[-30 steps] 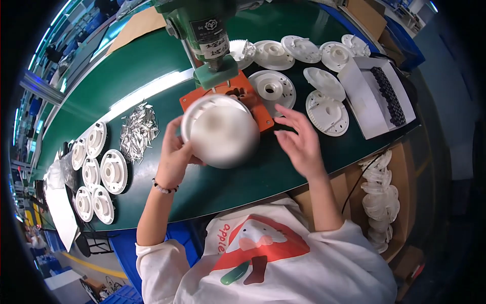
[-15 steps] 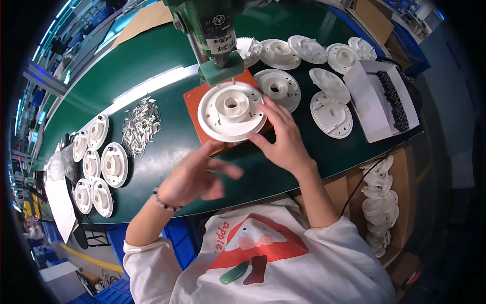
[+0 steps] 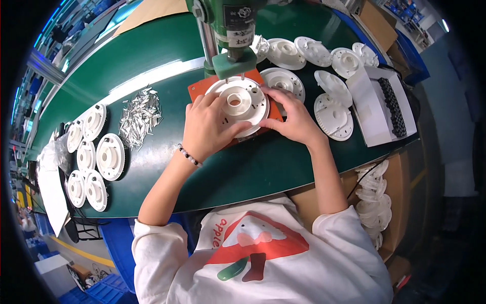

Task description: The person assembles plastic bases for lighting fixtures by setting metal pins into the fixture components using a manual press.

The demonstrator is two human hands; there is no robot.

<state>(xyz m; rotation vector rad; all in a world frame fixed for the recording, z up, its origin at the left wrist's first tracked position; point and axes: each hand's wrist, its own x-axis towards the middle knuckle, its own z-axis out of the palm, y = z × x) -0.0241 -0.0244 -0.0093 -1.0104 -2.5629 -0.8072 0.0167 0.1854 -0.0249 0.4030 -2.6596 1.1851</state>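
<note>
Both hands steady a white round plastic disc [image 3: 238, 105] on the orange base plate [image 3: 198, 91], right under the green press head [image 3: 234, 63], so its centre lines up with the tool. The left hand [image 3: 206, 126] lies flat over the disc's near-left rim; the right hand [image 3: 292, 119] pinches its right edge, though how firmly is hard to tell. Half a second ago the left hand was off the disc, nearer the person; now it presses down.

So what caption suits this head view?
Both hands steady a white plastic disc on an orange plate under a green press.
</note>
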